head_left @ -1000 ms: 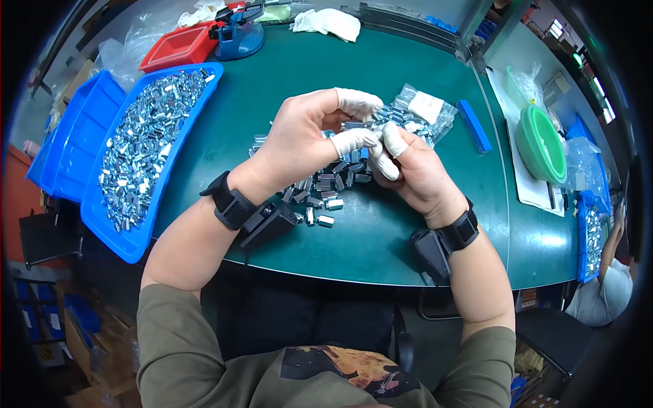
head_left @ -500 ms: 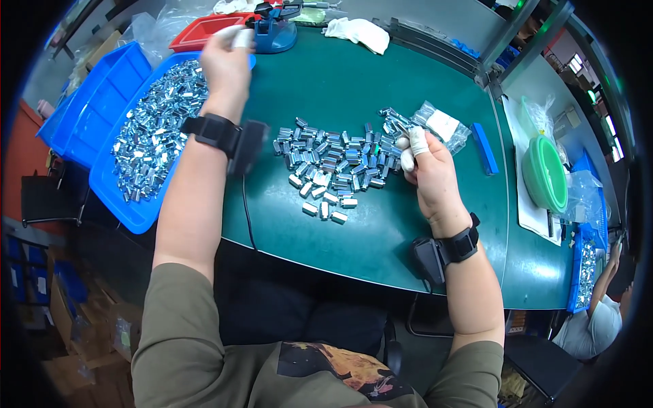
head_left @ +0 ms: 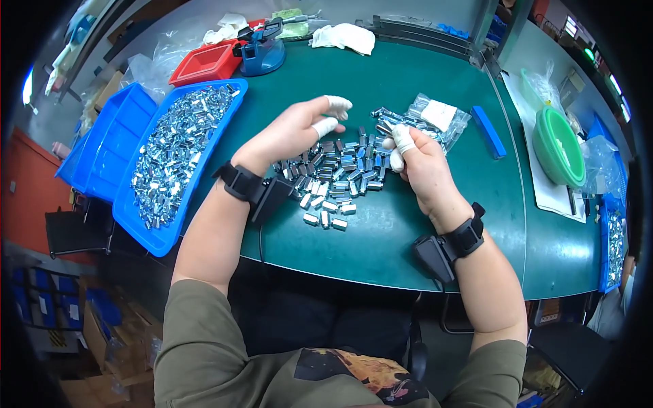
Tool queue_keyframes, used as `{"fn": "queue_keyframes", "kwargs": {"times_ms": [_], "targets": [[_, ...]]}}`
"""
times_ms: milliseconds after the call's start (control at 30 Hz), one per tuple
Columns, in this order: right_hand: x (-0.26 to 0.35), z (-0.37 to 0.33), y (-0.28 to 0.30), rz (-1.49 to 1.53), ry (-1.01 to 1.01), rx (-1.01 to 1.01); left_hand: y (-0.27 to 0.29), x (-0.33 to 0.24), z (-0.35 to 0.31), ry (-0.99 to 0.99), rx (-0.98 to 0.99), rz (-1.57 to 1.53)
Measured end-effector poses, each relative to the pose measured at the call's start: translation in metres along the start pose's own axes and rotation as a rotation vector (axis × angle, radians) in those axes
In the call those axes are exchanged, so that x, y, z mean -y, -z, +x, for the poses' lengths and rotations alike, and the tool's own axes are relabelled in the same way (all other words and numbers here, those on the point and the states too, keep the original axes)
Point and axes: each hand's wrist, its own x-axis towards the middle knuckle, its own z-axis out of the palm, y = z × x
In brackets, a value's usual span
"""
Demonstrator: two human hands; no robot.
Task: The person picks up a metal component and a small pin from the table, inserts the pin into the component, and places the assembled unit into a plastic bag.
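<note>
My left hand [head_left: 292,132], with white finger covers on its fingertips, hovers over the far left part of a pile of shiny hexagonal metal pieces [head_left: 340,178]. Its thumb and fingers are apart, and nothing shows between them. My right hand [head_left: 425,166], also with white covers, is pinched closed at the pile's right side; what its fingertips hold, if anything, is hidden. Just beyond those fingertips lie slim metal parts [head_left: 384,117], beside a clear plastic bag [head_left: 457,126] with a white label. Both wrists wear black strapped devices.
At left, a blue tray [head_left: 163,246] full of the metal pieces stands by another blue bin [head_left: 112,139]. A red tray [head_left: 207,62] and a blue device [head_left: 264,60] are behind. A blue bar [head_left: 488,132] and green bowl [head_left: 558,146] are at right, with a person beyond.
My left hand has moved from above the far end of the blue tray rightward to the metal pile, its fingers apart. My right hand stays pinched near the same spot. The view has shifted slightly.
</note>
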Motion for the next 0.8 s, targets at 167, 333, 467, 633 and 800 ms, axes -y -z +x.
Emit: {"fn": "queue_keyframes", "kwargs": {"times_ms": [167,333,467,633,800], "targets": [[-0.001,0.002,-0.001,-0.015,-0.006,0.019,0.003,0.001,0.0,0.005,0.094,0.183],[-0.003,0.003,0.001,0.0,-0.013,0.03,0.001,-0.007,-0.007,0.05,0.138,0.301],[-0.002,0.003,0.0,0.005,-0.009,0.035,0.004,-0.012,-0.01,0.094,0.126,0.441],[-0.001,0.002,-0.001,0.001,0.0,0.066,0.019,-0.005,-0.014,0.141,0.05,0.525],[-0.002,0.003,0.002,-0.022,0.037,0.093,0.037,0.005,-0.036,0.161,-0.039,0.572]]}}
